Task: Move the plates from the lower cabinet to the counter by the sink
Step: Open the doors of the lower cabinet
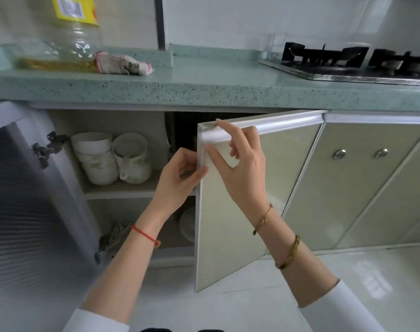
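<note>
The lower cabinet stands under a green speckled counter (204, 89). Its left door (24, 200) is swung wide open; its right door (240, 212) is partly open. My left hand (180, 176) pinches the free vertical edge of the right door. My right hand (237, 164) rests on the same door's top corner, fingers spread over the silver handle strip. Two stacks of white bowls (96, 156) and cups (132, 159) sit on the upper shelf. On the lower shelf a pale round plate (187, 224) shows partly behind the door edge.
An oil bottle (72, 39) and a crumpled cloth (122, 63) lie on the counter at left. A gas hob (359, 63) sits at right. Closed cabinet doors with round knobs (339, 154) continue to the right. A rag (115, 238) lies on the lower shelf.
</note>
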Available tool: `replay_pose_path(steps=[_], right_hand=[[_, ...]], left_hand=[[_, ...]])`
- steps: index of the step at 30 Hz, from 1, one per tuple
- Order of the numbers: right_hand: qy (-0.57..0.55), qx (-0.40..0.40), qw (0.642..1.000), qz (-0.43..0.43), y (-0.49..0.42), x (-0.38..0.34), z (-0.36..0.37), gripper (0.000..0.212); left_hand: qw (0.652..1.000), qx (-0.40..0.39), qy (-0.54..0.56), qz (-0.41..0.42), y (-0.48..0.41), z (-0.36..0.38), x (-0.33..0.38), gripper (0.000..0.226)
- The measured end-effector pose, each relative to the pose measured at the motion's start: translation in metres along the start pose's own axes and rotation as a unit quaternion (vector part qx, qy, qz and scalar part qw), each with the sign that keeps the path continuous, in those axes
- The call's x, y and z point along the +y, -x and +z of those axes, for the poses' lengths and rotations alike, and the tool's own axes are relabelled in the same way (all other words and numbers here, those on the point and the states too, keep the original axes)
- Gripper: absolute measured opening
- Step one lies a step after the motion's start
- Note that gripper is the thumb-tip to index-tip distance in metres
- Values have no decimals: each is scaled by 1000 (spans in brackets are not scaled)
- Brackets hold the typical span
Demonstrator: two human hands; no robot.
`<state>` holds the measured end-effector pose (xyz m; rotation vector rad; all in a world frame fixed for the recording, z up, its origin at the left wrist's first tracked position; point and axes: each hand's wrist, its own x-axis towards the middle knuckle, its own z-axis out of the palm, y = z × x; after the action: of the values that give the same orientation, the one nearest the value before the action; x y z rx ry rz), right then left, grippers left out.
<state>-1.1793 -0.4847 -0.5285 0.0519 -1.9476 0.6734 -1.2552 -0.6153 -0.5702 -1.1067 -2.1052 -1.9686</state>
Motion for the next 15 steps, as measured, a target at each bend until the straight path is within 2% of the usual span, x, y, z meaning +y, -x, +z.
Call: replay_pose_path(steps=[4,9,15], right_hand=[[-11,-4,1000,6,5,-8,-17,38],[-40,14,999,7,14,-15,-51,32],[-50,34,998,-9,30,-14,-88,33]], left_hand=[[997,-49,55,4,12,-1,8,18],[988,-118,98,3,30,15,24,33],[972,-182,151,-10,44,41,44,39]])
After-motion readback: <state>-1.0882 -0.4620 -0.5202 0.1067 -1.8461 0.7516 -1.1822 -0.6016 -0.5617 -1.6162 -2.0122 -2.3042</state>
